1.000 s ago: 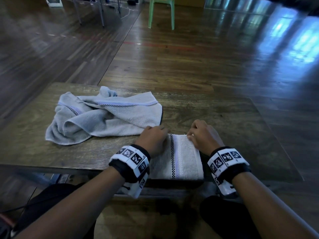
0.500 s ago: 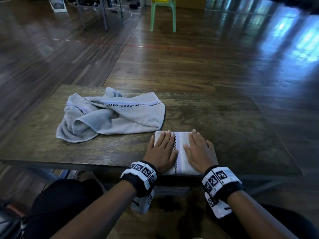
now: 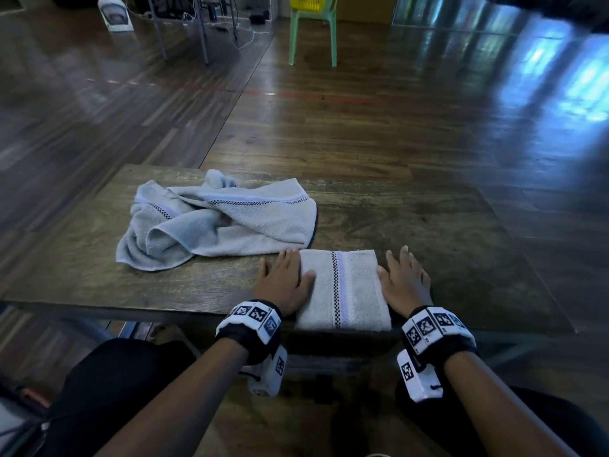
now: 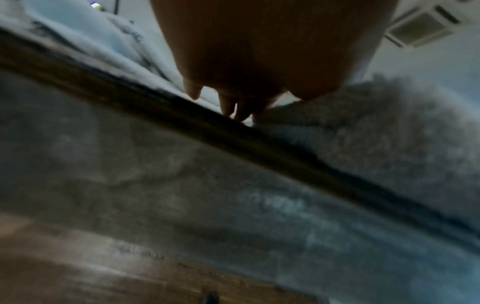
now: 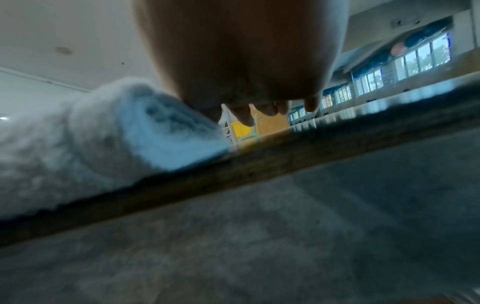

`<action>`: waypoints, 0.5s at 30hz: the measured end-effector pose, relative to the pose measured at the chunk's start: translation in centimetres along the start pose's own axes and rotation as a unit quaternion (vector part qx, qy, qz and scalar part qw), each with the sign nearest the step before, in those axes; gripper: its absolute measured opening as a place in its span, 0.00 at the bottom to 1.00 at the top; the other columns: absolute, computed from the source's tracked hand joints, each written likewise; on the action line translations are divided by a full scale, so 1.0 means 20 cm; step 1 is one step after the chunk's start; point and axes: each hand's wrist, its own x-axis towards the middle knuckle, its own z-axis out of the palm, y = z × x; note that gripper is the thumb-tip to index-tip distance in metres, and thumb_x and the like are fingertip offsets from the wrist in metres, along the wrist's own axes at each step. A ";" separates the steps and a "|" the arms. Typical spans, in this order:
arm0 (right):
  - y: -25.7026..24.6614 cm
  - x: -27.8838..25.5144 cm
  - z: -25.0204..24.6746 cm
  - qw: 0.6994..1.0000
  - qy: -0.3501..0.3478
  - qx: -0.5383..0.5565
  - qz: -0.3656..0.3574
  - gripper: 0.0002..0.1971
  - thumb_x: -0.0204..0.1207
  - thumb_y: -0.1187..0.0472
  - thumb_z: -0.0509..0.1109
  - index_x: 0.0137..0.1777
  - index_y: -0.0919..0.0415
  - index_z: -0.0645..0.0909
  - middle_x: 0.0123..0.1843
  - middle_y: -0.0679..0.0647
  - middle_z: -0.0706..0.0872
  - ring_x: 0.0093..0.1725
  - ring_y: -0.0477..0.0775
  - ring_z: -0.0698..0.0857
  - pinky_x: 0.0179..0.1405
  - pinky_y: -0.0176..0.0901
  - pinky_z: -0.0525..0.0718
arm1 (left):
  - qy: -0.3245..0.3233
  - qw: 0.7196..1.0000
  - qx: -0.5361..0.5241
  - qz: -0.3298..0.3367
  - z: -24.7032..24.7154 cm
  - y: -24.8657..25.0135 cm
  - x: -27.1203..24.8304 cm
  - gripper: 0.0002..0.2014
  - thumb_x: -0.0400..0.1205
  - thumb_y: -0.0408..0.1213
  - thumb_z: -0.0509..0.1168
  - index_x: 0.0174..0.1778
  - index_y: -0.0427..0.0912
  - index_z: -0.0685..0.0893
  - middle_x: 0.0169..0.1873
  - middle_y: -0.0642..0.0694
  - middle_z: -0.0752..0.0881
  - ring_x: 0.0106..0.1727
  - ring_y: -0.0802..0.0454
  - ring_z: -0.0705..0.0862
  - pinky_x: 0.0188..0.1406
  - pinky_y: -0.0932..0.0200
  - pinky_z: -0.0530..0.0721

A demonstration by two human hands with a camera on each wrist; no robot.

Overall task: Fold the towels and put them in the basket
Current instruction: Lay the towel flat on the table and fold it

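Table [image 3: 412,225] first: crumpled towel [image 3: 230,222] lies far left, soft and limp. Folded towel [image 3: 342,288] sits at the near edge, light but floppy, best lifted by both side edges together. Left hand [image 3: 283,285] and right hand [image 3: 403,285] lie flat, fingers straight, flanking it. Basket [image 3: 308,1], probably the yellow one, stands far off.

Dark plank floor [image 3: 379,133], glossy, streaked with blue window glare at right. Red line [image 3: 296,95] taped across it. Worn wooden table [image 3: 428,232] in front, grain showing. Green plastic chair [image 3: 313,31] far back, something yellow on its seat. Grey metal legs [image 3: 201,31] and loose cables [image 3: 244,37] at left, white fan [image 3: 115,16] beside them. White ceiling [image 5: 64,37], row of windows [image 5: 415,59] along the right wall.
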 end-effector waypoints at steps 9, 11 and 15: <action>-0.03 -0.07 -0.14 0.990 -0.012 0.137 0.022 0.15 0.80 0.44 0.58 0.56 0.49 0.82 0.58 0.49 0.86 0.60 0.55 0.81 0.69 0.57 0.71 | -0.017 0.992 -0.115 -0.055 -0.12 -0.03 -0.01 0.19 0.81 0.51 0.61 0.40 0.37 0.85 0.40 0.41 0.88 0.44 0.44 0.85 0.45 0.53 0.79; -0.03 -0.08 -0.13 0.986 -0.051 0.159 0.020 0.14 0.78 0.42 0.61 0.47 0.49 0.82 0.52 0.50 0.87 0.53 0.53 0.84 0.65 0.60 0.76 | -0.030 0.992 -0.111 -0.061 -0.11 -0.02 -0.01 0.19 0.79 0.51 0.65 0.37 0.36 0.84 0.37 0.42 0.87 0.39 0.47 0.83 0.39 0.55 0.76; -0.05 -0.08 -0.12 0.979 -0.074 0.187 0.029 0.16 0.76 0.45 0.66 0.49 0.58 0.84 0.48 0.53 0.88 0.48 0.51 0.86 0.55 0.54 0.83 | -0.029 0.989 -0.121 -0.077 -0.11 0.01 -0.03 0.14 0.78 0.48 0.67 0.37 0.39 0.82 0.36 0.45 0.83 0.38 0.50 0.78 0.37 0.59 0.71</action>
